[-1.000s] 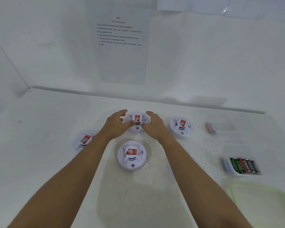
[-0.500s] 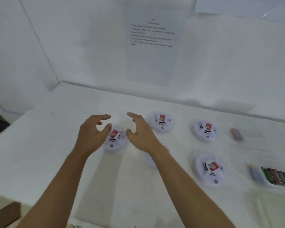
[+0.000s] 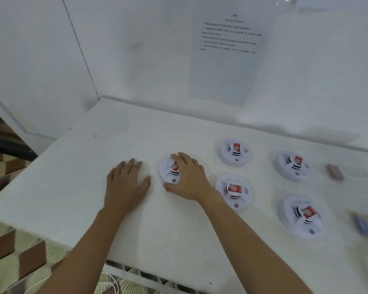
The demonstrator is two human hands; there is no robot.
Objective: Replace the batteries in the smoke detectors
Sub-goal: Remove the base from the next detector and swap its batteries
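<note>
At frame centre, a smoke detector (image 3: 170,171) is gripped by the right hand (image 3: 187,179) (left hand (image 3: 125,183) spread flat on the desk (image 3: 72,177)); opening its back likely comes next.

- Soft, even, cool light is filling the scene, washing the wall (image 3: 147,49) and the table (image 3: 72,177) pale.
- Faint shadows are falling under the forearms toward 6 o'clock.
- Motion blur is smearing small things at 3 o'clock.
- Wide-angle distortion is bending lines near the edges.
- The print on the sheet (image 3: 229,49) at 12 o'clock is looking too soft to read.
</note>
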